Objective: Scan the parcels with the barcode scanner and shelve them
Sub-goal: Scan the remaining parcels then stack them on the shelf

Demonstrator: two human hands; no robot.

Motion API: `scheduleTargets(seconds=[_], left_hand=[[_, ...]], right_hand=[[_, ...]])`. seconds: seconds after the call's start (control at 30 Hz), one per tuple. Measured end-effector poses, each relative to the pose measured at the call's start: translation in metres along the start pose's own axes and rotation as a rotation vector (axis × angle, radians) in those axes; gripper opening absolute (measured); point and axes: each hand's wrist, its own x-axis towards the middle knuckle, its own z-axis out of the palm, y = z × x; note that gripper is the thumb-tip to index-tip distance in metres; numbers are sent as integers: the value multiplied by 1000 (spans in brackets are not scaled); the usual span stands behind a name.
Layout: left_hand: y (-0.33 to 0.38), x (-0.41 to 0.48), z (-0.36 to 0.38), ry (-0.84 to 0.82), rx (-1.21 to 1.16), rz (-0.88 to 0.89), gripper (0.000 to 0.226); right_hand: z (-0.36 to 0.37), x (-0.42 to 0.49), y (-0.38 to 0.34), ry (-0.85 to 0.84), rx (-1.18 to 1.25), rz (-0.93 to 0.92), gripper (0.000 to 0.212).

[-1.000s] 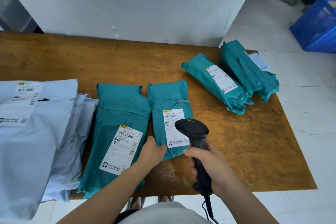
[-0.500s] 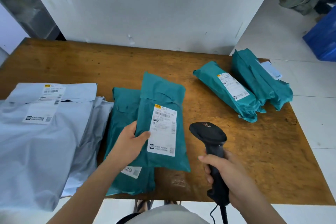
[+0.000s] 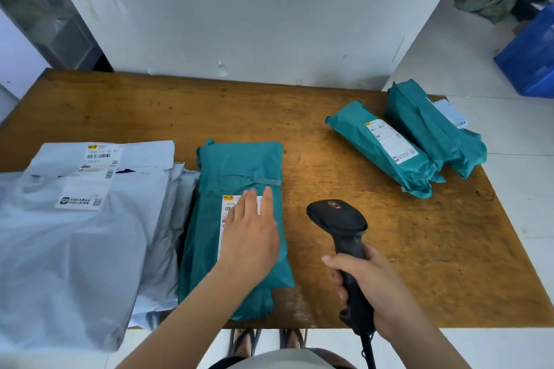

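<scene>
Fingers point(image 3: 340, 260) of the right hand point(image 3: 377, 287) are wrapped tight round the grip of the black barcode scanner point(image 3: 344, 237), held up over the desk point(image 3: 344, 159) near its front edge. Left hand point(image 3: 248, 243) lies flat, fingers stretched out and slightly apart, on the label of the top teal parcel point(image 3: 236, 171) stacked by the front edge, just beside the grey mailer bags point(image 3: 75, 234) at the left end. Two more teal parcels point(image 3: 386, 150) sit near the back right corner.
</scene>
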Motion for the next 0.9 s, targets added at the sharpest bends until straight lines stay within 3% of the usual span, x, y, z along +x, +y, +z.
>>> scheduleTargets(seconds=[0.17,0.47,0.57,0.73,0.9], left_hand=[[40,49,17,-179,-328,73,41],[160,161,64,-457,-831,-408,54],[204,188,90,-463,-1056,-571,39],[257,211,128,-471,-1294,-695,63],[264,204,137,-309,-1369,-740,22]], right_hand=[[-24,-8,-3,73,76,-59,16],[-146,-10,-12,193,119,-73,18],[-196,-10,-14,195,94,-44,20],[-263,-5,-18,204,52,-33,15],[-294,4,-20,146,47,-3,16]])
